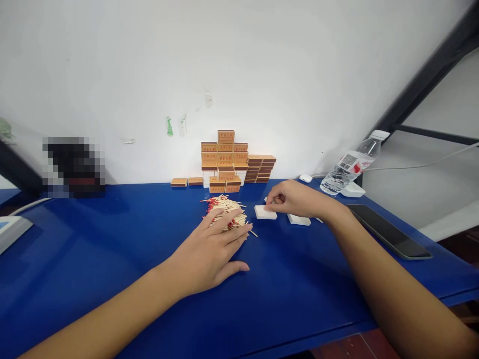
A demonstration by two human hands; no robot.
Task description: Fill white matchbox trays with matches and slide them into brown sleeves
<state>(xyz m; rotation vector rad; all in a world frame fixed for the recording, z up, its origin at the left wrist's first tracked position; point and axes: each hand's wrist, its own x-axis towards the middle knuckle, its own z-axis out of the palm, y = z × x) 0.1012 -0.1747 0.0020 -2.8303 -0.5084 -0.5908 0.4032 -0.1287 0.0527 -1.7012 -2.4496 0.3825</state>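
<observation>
My left hand (219,242) lies with fingers stretched out over the near side of a heap of red-tipped matches (224,204), thumb apart on the table. The fingers of my right hand (290,199) are closed in a pinch at the right end of a small white matchbox tray (264,213), just right of the heap. A second white tray (299,221) lies under and beyond my right wrist. Behind the matches stand stacked orange matchboxes (225,157), with two loose matchboxes (179,182) to their left.
More matchboxes (261,168) are piled by the wall. A tilted water bottle (352,164), a white earbud case (306,178) and a phone (387,232) are on the right of the blue table (93,259). A white power strip (13,232) sits at far left; a pixelated dark object stands behind.
</observation>
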